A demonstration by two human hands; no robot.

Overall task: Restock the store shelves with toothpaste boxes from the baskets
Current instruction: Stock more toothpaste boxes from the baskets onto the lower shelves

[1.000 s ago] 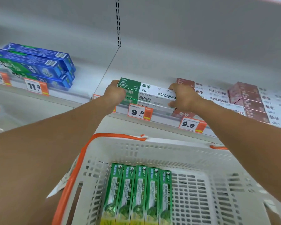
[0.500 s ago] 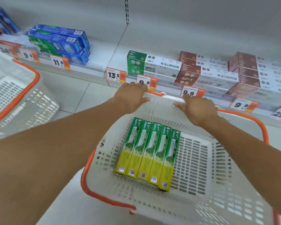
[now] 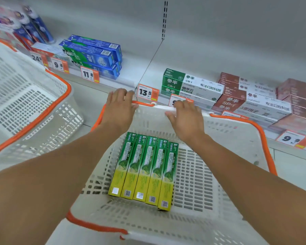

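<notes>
Both hands hover empty over the far rim of a shopping basket, toothpaste boxes lying below them.

Left hand (image 3: 119,106) and right hand (image 3: 185,119) are spread flat, fingers straight and holding nothing, at the far edge of the white basket (image 3: 237,133) with orange handles. Whether they touch the rim is unclear. Five green-and-yellow toothpaste boxes (image 3: 145,170) lie side by side on the basket floor, packed in a neat row, likely so each lifts out easily. Just beyond, the shelf (image 3: 193,55) carries green-and-white boxes (image 3: 189,84) stacked behind price tags, with room to their left for more stock. A second basket (image 3: 25,96) sits at left.
</notes>
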